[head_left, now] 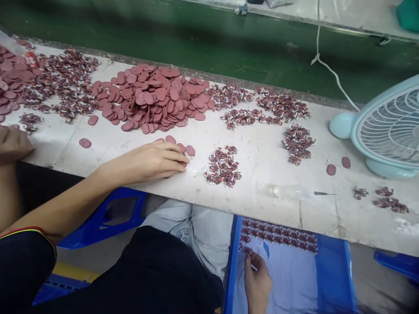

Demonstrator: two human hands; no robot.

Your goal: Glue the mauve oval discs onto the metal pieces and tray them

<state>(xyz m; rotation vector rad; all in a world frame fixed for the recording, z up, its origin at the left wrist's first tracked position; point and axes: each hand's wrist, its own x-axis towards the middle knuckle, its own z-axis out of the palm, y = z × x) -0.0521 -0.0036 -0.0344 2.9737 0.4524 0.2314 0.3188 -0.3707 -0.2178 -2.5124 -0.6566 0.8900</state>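
Note:
My left hand (157, 160) lies on the white table, fingers stretched out over a few reddish-brown oval discs (190, 150) that show past its knuckles. Low on the right, my right hand (258, 279) pinches a small dark-red figurine (248, 250) between thumb and fingertips. It is over a blue tray (334, 270) with a white sheet inside. Rows of similar figurines (278, 234) line the tray's far edge. A loose cluster of figurines (224, 166) is on the table to the right of my left hand.
A large heap of oval discs (157, 98) spreads behind my left hand. More figurine piles (283, 104) lie right of it. A clear bottle with a dark thin tip (291, 192) rests near the front edge. A light-blue fan (386, 131) stands right. Another person's hand (13, 144) is far left.

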